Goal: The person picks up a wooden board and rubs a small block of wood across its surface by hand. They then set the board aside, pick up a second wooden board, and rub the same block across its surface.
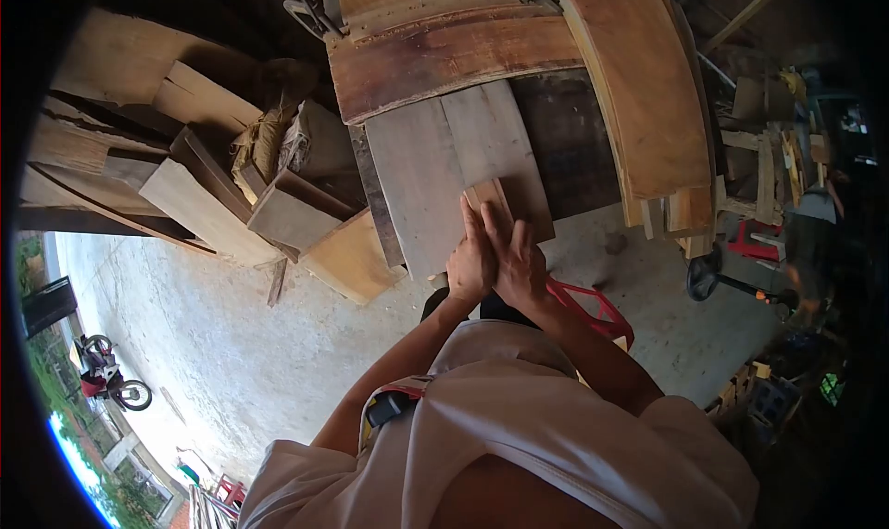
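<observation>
A small wooden block (485, 194) rests on a flat pale panel (417, 154) that has a seam running along its length. My left hand (471, 266) holds the block's near left side, its index finger stretched along the edge. Beside it, touching it, my right hand (521, 268) has its fingers bent over the block's near right part. The thumbs and the underside of the block are hidden. A dark surface (569, 144) supports the panel and shows to its right.
Thick curved planks lie behind the panel (454, 61) and on the right (639, 94). Wood offcuts (296, 214) are piled at the left. A red plastic stool (597, 311) stands by my legs on the concrete floor (278, 334). A motorbike (109, 373) is at far left.
</observation>
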A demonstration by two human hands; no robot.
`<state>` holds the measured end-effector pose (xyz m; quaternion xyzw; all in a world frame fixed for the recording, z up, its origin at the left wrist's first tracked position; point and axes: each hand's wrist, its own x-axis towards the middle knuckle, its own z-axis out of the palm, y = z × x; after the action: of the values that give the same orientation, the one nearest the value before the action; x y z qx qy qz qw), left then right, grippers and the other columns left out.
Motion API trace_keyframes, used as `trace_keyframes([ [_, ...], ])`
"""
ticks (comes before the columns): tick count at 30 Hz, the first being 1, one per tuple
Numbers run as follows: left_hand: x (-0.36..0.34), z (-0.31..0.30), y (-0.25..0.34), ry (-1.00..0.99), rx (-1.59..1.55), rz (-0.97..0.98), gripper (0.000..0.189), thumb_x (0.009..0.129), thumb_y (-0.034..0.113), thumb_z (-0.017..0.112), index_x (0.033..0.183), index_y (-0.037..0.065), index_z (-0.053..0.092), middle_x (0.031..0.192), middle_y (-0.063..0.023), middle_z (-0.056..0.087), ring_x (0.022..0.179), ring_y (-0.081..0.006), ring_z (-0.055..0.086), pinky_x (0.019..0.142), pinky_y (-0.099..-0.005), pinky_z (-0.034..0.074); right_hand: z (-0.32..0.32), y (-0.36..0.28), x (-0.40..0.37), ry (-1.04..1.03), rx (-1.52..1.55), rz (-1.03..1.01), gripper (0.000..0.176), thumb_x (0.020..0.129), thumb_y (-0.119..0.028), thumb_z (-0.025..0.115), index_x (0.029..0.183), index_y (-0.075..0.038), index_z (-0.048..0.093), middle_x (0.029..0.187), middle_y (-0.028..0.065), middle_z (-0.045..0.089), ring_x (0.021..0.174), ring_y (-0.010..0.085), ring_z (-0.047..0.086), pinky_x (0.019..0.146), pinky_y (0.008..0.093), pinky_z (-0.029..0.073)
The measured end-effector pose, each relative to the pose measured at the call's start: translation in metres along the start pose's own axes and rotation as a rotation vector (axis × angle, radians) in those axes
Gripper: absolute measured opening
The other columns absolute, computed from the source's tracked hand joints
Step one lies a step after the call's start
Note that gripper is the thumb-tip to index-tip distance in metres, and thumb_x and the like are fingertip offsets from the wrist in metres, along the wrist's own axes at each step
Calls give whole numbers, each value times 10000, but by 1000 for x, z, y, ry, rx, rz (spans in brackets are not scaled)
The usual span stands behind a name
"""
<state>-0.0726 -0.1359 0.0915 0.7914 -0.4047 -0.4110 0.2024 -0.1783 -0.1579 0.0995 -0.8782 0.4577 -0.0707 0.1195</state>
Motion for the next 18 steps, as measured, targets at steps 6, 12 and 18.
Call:
trace_keyframes([
  [6,115,-40,26,80,3,108,772,961,355,400,1514,99,-74,1119,-301,624,1001,-473,615,845,-513,481,6,14,120,59,-60,4,809,779,-257,681,1479,-192,280,1003,187,449,930,348,522,656,415,530],
  [12,147,-43,34,85,-32,99,733,967,360,370,1507,90,-47,1056,-340,625,1006,-496,601,864,-517,468,12,24,146,154,-30,-14,722,809,-243,645,1453,-209,321,1003,186,462,933,347,521,656,416,526],
  [18,2,21,29,-162,-84,0,843,923,221,440,1495,75,-162,999,-320,644,909,-481,635,796,-525,489,-14,35,-8,17,-64,58,761,792,-263,697,1459,-219,335,887,146,463,804,295,561,594,366,551],
])
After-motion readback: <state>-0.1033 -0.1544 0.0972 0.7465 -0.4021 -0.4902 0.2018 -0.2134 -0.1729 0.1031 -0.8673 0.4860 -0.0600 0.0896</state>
